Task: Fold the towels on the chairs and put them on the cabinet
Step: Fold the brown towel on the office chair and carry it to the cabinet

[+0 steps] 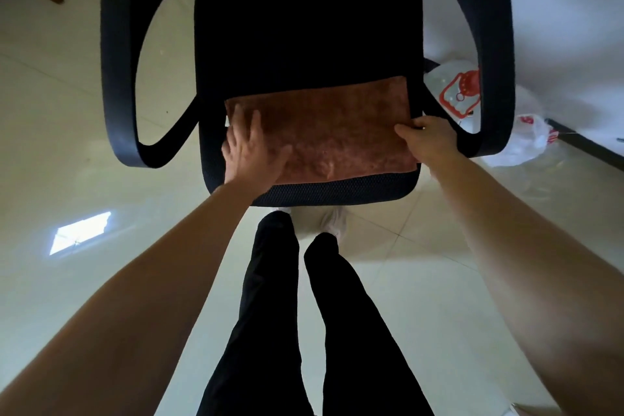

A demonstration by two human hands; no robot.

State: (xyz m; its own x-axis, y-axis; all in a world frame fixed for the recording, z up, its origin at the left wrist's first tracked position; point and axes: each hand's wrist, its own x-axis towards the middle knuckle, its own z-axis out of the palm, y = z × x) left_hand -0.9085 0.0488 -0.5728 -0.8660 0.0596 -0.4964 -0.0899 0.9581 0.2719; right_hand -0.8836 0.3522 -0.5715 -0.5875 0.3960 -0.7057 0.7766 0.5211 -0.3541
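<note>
A plush rust-brown towel (324, 132) lies rectangular on the black mesh chair seat (304, 27), left hand (248, 152) spread flat on it, right hand (427, 138) pinching its right edge.

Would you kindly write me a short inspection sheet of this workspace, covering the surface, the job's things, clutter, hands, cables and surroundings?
Surface: black office chair seat, mesh front edge, armrests on both sides; rear half bare.
Job's things: one brown towel lying flat on the front half of the seat, a small wrinkle near its front edge; the cabinet is not in view.
Clutter: white plastic bags with red print on the floor to the right of the chair.
Hands: left hand pressed flat, open, on the towel's left part; right hand has a pinch grip on the towel's right edge.
Cables: nothing seen.
Surroundings: pale tiled floor; white wall to the right.
</note>
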